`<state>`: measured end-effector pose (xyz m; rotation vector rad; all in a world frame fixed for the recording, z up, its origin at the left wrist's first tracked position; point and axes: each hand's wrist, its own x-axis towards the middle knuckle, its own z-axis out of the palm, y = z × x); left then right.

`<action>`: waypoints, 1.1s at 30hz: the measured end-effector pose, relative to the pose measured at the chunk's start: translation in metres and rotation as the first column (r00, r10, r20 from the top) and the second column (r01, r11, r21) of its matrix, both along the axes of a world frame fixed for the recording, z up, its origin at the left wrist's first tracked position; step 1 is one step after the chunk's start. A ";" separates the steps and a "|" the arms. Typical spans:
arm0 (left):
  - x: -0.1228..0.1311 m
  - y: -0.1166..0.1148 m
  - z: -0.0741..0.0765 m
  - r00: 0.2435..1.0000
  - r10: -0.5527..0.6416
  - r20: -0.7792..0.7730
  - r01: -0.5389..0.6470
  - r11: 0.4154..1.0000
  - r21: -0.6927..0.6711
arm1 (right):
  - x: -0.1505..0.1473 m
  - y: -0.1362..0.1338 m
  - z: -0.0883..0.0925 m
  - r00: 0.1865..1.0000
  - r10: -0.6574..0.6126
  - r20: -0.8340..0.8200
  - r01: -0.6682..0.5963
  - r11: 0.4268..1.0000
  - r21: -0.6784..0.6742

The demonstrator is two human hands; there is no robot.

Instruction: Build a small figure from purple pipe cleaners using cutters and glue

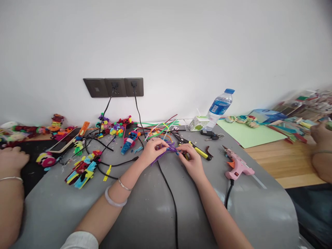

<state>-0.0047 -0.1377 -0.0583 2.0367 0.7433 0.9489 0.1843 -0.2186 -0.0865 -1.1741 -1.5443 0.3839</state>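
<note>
Purple pipe cleaner (168, 149) pinched by left hand (151, 150), right hand (190, 159) | bare grey table (155, 207) nearside.

Both hands meet at centre of tabletop (160, 207) over pipe cleaners (166, 149). Glue gun (237, 166) lies right; toy figures (83, 169) left; water bottle (219, 108) behind right; wall sockets (114, 87) behind.

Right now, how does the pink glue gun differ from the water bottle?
The pink glue gun lies on its side on the grey mat, right of the right hand; the water bottle stands tilted farther back, near the wall. The glue gun is opaque with a black cord; the bottle is clear, blue-capped. Neither is touched.
</note>
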 end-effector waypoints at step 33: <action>0.001 -0.003 0.003 0.999 -0.032 0.021 0.034 0.998 -0.062 | 0.003 0.000 0.005 0.990 0.132 -0.041 -0.132 0.991 -0.004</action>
